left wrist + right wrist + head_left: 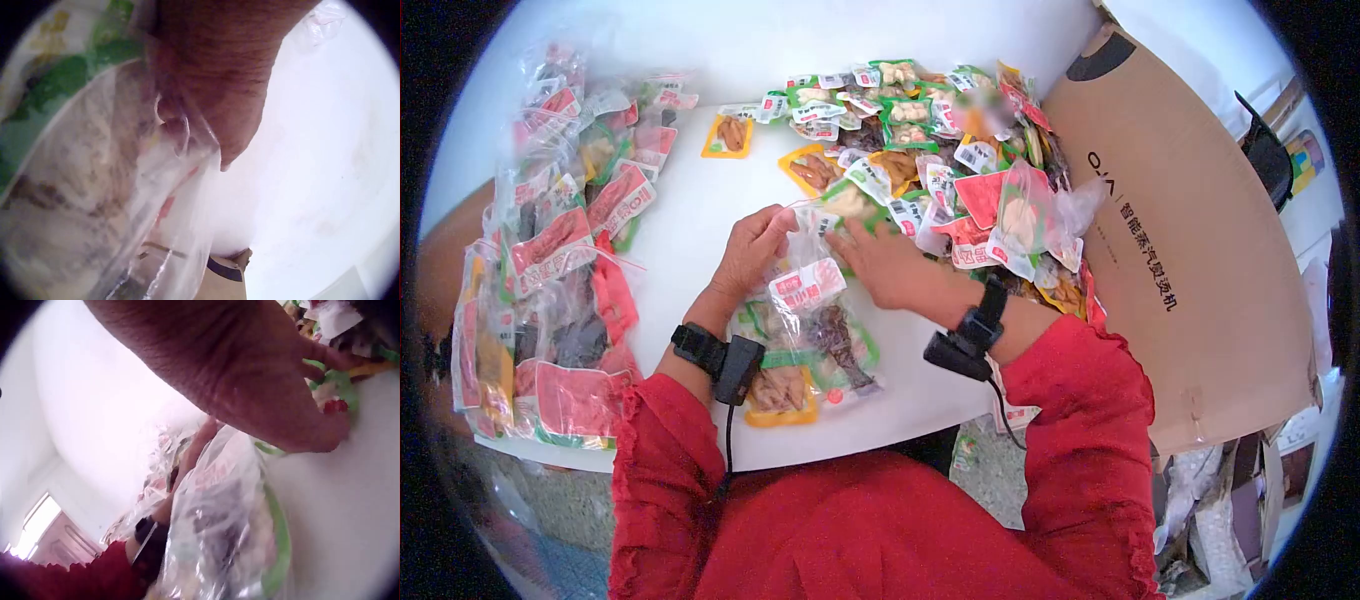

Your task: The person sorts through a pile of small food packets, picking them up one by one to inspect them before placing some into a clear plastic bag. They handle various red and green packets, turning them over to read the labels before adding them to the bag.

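My left hand [752, 258] grips the upper edge of a clear plastic bag [805, 330]. Inside the bag are several small snack packets, some edged in green, one in yellow, one with a red-and-white label. In the left wrist view the bag's clear film [181, 206] hangs beside the hand. My right hand [885, 265] is just right of the bag's mouth, at the near edge of the packet pile. Between its thumb and fingers it holds a green-edged snack packet [340, 390], partly hidden by the hand.
A heap of loose snack packets [940, 150] covers the back right of the white table [690, 210]. Filled clear bags [565, 250] lie along the left side. One yellow packet [728, 134] lies apart at the back. A large cardboard box [1190, 260] stands along the right.
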A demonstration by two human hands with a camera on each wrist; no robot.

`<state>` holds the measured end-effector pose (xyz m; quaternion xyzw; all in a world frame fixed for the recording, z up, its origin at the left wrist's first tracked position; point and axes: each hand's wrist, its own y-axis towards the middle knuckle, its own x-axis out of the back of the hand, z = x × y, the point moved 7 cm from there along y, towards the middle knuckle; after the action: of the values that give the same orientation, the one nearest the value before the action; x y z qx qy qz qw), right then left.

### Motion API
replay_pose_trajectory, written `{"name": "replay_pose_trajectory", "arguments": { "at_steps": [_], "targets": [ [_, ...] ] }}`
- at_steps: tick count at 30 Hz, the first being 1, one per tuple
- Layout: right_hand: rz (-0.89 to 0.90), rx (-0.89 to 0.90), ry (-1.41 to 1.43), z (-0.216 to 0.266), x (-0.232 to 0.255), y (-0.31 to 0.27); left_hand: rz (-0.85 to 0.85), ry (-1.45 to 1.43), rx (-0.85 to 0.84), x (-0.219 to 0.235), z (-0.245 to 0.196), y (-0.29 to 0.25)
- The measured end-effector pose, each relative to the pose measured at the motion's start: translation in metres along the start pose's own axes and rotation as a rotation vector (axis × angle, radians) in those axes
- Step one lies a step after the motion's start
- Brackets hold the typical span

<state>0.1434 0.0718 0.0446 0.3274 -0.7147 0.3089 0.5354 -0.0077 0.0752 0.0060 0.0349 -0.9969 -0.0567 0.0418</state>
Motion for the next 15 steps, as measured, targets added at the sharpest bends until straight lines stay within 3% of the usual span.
{"name": "replay_pose_trajectory", "arguments": {
  "at_steps": [3,5,9,10,12,15],
  "targets": [
    [0.029,0.025,0.039,-0.011,0.007,0.013,0.007,-0.057,-0.035,0.003,-0.002,0.001],
    [-0.021,0.060,0.379,-0.024,0.025,0.009,0.001,-0.019,-0.095,0.003,-0.004,0.002],
    [-0.370,-0.132,0.192,-0.076,0.079,-0.029,-0.071,0.069,-0.165,0.005,-0.014,0.000],
    [-0.370,-0.131,0.194,-0.088,0.081,-0.035,-0.088,0.058,-0.182,0.005,-0.010,0.002],
    [-0.153,-0.390,0.015,-0.121,0.069,-0.045,-0.100,0.053,-0.203,0.005,-0.010,0.003],
    [-0.076,-0.435,0.051,-0.124,0.053,-0.058,-0.110,-0.059,-0.111,0.004,-0.008,0.003]
  ]
}}
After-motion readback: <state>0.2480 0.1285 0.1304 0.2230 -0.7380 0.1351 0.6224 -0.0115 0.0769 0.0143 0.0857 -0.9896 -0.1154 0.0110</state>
